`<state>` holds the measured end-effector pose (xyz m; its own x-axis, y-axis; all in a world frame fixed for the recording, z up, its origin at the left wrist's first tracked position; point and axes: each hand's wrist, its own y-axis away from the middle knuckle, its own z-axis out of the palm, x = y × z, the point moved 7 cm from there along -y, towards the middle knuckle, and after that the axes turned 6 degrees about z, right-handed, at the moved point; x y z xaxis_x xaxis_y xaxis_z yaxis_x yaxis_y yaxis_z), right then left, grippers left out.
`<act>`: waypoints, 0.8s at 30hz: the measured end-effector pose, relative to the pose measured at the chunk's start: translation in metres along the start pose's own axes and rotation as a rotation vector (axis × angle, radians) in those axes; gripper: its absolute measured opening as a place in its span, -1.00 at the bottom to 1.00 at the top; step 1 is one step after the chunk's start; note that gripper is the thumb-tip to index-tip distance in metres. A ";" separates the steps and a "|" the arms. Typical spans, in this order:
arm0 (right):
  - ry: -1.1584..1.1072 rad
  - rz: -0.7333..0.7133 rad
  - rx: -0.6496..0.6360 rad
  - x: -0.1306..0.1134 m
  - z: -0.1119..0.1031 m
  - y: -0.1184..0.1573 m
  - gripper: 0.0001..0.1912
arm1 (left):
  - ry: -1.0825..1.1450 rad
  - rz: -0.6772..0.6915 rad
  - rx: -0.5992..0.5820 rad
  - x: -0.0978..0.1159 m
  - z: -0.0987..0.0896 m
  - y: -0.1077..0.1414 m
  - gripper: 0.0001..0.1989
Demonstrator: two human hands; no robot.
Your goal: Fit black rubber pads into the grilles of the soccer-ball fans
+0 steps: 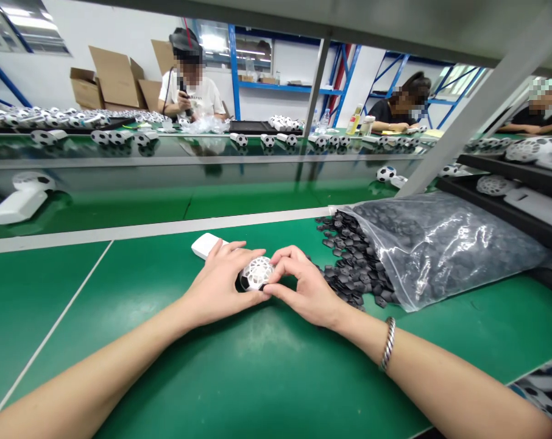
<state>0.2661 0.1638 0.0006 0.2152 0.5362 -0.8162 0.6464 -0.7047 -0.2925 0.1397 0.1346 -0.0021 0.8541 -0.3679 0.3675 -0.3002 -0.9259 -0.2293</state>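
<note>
In front of me on the green bench is a white football-shaped shell with open lattice gaps and a few black patches. My left hand wraps round its left side, thumb below and fingers over the top. A white flat handle sticks out behind that hand; it looks joined to the ball, though the joint is hidden. My right hand pinches at the ball's right edge, thumb and forefinger together; whatever lies between the fingertips is too small to make out. Just right of it lies a heap of small black plastic patches.
A clear plastic bag of black patches spills onto the bench at right. Black trays with white parts are stacked beyond it. A grey post slants down behind the bag. Ball pieces stand along the conveyor; co-workers sit opposite.
</note>
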 end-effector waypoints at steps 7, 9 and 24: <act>-0.221 0.163 -0.077 0.014 0.010 -0.005 -0.73 | 0.048 0.019 0.044 0.006 -0.005 -0.004 -0.49; -0.190 0.188 -0.083 0.019 0.003 -0.010 -0.75 | 0.058 0.023 0.042 0.005 -0.004 -0.003 -0.46; 0.612 0.262 -0.060 0.072 -0.047 -0.024 -0.86 | 0.387 0.012 -0.010 0.013 0.005 0.005 -0.35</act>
<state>0.3006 0.2407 -0.0276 0.7357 0.5301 -0.4215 0.5521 -0.8299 -0.0801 0.1521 0.1255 -0.0032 0.6274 -0.3818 0.6786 -0.3144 -0.9216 -0.2277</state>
